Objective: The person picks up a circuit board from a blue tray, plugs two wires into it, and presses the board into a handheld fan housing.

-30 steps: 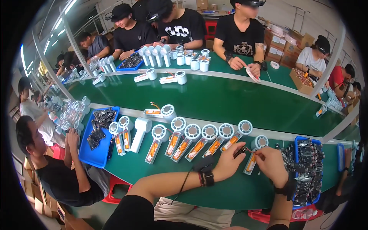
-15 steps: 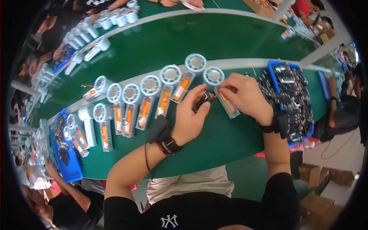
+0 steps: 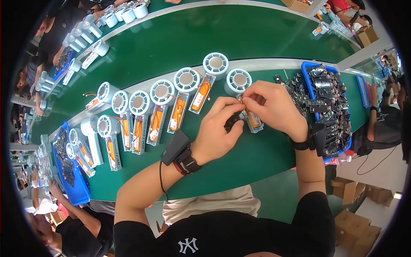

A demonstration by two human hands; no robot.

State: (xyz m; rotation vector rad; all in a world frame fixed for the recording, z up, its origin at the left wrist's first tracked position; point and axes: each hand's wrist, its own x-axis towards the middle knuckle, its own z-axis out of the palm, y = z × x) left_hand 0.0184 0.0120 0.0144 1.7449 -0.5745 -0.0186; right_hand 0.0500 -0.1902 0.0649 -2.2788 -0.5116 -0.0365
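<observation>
My left hand (image 3: pixel 221 125) grips a small black circuit board (image 3: pixel 233 120) between thumb and fingers. Close against it, my right hand (image 3: pixel 274 107) pinches thin wires (image 3: pixel 242 99) at the fingertips; the exact ends are hidden by the fingers. Just beyond both hands lies a light-blue handheld fan (image 3: pixel 238 82) with a round grille. Its open handle (image 3: pixel 256 123), holding an orange battery, extends toward me and is partly covered by my right hand. To the left, another fan (image 3: pixel 215 64) with an orange battery in its handle lies nearest my left hand.
Several more opened fans (image 3: pixel 162 92) run in a row to the left on the green table (image 3: pixel 180 182). A blue tray (image 3: pixel 305 70) heaped with black circuit boards stands at right, with loose boards (image 3: pixel 295 88) beside it. Another blue tray (image 3: pixel 80 192) sits far left. Co-workers surround the tables.
My left hand has moved right with the circuit board, closer to my right hand and the fan's handle. My right hand stays nearly in place, still pinching. The view has shifted slightly.
</observation>
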